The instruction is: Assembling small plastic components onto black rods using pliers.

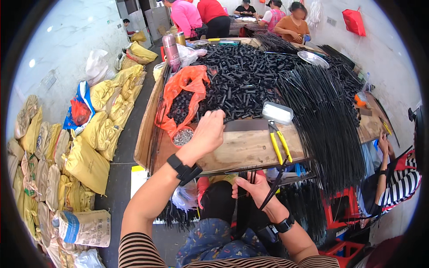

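My left hand point(208, 132) reaches over the table to the near edge of a heap of small black tubular parts point(243, 76). Its fingers are closed together, and whatever they pinch is hidden. Down by the table's front edge, over my lap, my right hand point(255, 190) grips several thin black rods point(271, 190) that stick out past the fingers. Beside my left wrist stands a small red tub of tiny metal pieces point(182, 136). Yellow-handled pliers point(280, 143) lie on the wood to the right, just below a clear plastic box point(277, 113) with pale contents.
A large bundle of long black rods point(324, 129) hangs over the table's right front edge. An orange plastic bag point(192, 85) holds black round parts. A pink flask point(170, 51) stands behind. Yellow sacks point(87, 163) line the left wall. A co-worker in stripes point(402, 181) sits at right.
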{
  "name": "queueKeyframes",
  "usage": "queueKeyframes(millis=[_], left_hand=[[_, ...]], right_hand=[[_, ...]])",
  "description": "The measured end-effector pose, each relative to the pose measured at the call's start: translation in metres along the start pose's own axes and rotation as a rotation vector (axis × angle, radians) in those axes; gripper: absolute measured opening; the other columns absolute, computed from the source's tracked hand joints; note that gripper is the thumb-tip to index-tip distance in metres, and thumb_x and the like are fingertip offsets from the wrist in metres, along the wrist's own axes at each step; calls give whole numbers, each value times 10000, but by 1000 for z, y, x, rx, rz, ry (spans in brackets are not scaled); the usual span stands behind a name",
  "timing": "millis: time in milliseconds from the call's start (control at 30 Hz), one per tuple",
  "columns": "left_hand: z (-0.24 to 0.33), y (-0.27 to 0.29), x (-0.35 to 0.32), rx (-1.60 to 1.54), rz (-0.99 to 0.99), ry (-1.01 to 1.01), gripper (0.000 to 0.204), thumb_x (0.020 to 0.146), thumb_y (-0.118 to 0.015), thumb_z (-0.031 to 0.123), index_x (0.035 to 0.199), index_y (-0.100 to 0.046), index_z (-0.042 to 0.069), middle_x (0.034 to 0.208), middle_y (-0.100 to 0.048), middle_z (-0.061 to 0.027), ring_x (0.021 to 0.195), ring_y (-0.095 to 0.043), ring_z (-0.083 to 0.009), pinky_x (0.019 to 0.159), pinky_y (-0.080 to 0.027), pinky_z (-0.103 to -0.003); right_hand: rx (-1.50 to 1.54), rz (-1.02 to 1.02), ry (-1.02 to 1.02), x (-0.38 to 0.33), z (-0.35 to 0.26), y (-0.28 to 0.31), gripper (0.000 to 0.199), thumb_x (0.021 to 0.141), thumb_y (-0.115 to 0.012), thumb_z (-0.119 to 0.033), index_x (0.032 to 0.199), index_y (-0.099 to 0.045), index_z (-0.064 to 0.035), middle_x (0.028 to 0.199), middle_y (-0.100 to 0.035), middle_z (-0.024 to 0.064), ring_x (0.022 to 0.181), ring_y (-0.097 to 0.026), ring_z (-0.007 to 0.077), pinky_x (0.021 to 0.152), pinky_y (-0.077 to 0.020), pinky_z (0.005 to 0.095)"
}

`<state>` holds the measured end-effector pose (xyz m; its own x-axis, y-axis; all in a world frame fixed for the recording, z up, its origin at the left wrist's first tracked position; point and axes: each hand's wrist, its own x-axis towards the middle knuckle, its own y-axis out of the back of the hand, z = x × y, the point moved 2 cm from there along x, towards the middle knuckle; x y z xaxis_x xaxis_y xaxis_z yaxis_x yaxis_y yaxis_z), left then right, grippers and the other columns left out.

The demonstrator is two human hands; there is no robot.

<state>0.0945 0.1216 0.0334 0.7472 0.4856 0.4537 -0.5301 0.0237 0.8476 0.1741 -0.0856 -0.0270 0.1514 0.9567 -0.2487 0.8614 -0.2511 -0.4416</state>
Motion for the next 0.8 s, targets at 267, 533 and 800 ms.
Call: queueKeyframes(millis=[267,533,800], left_hand=[[1,-7,-37,60,-213,161,234,762,-697,155,910,-659,-22,872,-630,-200,848,-620,-385,748,-500,-473],[34,12,-77,-1057,-110,442,189,923,-582,115,1081,-559,14,903,-600,-32,762,-539,-117,695,-458,-258],[56,-2,-97,-1626,118,680,253,950,-547,97,1192,-495,46,953,-594,-48,841,-576,-147,775,-484,-297]], right_hand=[[-14,10,-21,-2,-1,-9,160,900,-669,-136,940,-595,-1,829,-670,111,722,-670,197,704,-582,335],[-136,-83,-27,-11,-12,-9,191,952,-605,-210,996,-620,-24,860,-644,49,795,-658,157,762,-574,345],[-273,-244,-20,0,-8,-21,236,989,-537,-244,997,-595,-15,842,-615,53,782,-624,150,751,-556,327]])
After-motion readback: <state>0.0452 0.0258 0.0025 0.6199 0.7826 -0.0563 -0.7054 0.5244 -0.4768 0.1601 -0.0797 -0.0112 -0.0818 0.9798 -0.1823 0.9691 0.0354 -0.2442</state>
